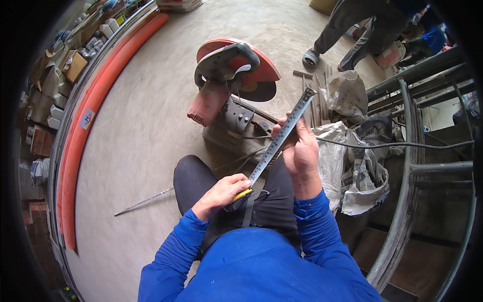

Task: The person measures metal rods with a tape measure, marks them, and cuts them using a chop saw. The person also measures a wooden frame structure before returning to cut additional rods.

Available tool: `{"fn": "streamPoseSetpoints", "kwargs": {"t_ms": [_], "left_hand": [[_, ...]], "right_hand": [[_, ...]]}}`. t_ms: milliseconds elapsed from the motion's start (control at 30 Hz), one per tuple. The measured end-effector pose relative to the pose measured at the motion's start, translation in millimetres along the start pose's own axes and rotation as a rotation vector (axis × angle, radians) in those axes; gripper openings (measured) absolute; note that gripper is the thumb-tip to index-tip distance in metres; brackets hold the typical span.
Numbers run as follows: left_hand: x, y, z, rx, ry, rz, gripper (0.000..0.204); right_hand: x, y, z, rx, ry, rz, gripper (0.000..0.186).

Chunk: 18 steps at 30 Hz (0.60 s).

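Observation:
My left hand (224,193) is closed round a tape measure whose yellow case (242,195) shows under the fingers, above my lap. Its pale metal blade (279,140) is drawn out, slanting up and to the right. My right hand (302,151) grips the blade in its upper half, thumb along the edge and fingers partly hidden behind. The hooked end sticks out past this hand. Just ahead of my knees stands a red and black cut-off saw (209,103) with a round guard over its disc. The tape passes to the right of it.
Orange pipes (100,95) run along the left, beside cluttered shelves (60,95). A thin metal rod (143,202) lies on the floor by my left knee. White sacks (365,189), a black cable (362,146) and a metal pipe frame (407,151) are on the right. Another person's legs (347,30) stand beyond.

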<state>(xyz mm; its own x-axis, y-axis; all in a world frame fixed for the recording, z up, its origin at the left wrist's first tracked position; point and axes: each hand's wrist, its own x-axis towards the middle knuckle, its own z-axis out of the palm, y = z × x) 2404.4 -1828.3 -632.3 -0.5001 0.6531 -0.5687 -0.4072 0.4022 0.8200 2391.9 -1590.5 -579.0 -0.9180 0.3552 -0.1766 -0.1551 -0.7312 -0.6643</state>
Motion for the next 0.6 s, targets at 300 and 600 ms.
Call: {"fn": "streamPoseSetpoints", "kwargs": {"t_ms": [300,600], "left_hand": [[-23,31,14,0.406,0.358,0.014,0.035],[-26,61,4,0.678,0.493,0.146,0.033]], "right_hand": [[-5,1,-17,0.154,0.024,-0.038,0.033],[-10,3,-28,0.319,0.048,-0.185,0.032]]}}
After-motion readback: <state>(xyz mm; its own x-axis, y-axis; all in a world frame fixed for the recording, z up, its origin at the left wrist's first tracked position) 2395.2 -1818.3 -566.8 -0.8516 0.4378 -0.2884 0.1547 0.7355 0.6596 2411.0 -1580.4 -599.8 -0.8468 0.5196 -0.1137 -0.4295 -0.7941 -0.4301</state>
